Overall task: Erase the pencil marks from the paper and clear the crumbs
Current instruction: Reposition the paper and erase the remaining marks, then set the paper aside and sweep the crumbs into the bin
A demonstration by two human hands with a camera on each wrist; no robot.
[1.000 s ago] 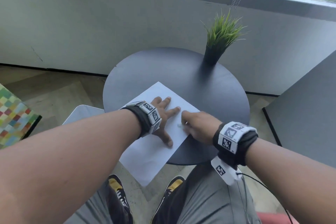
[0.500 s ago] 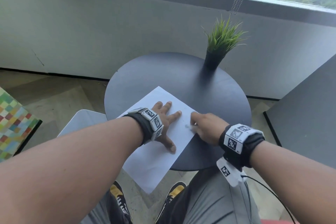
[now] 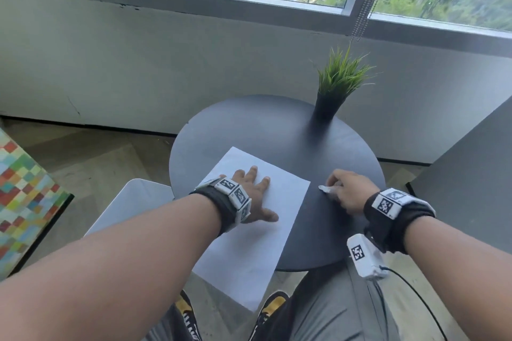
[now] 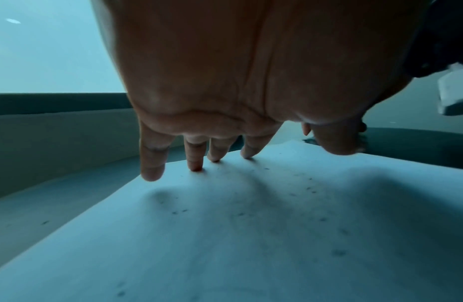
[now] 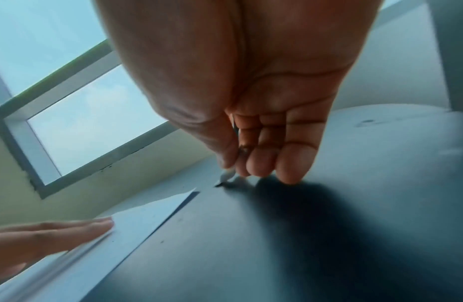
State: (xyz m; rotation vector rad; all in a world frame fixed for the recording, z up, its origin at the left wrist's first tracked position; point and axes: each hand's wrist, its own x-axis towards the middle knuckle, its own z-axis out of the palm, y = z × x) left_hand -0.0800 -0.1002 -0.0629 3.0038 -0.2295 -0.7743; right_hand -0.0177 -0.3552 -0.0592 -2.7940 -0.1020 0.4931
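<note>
A white sheet of paper (image 3: 249,246) lies on the round dark table (image 3: 277,124), its near end hanging past the table's edge. My left hand (image 3: 253,185) lies flat on the sheet with fingers spread. The left wrist view shows small dark eraser crumbs (image 4: 178,211) scattered over the paper (image 4: 251,245) under the palm. My right hand (image 3: 339,188) is off the sheet, on bare tabletop just right of the paper's far right corner. It pinches a small white eraser (image 3: 327,189), whose tip (image 5: 226,176) touches the table. I make out no pencil marks.
A potted grass plant (image 3: 332,91) stands at the table's far right edge. A white stool (image 3: 130,207) sits left of the table, and a grey panel (image 3: 471,174) stands on the right. My legs and shoes (image 3: 270,304) are below the near edge.
My right hand slid right with the eraser, off the paper onto bare table. The left hand stayed flat on the sheet. The head view tilted up.
</note>
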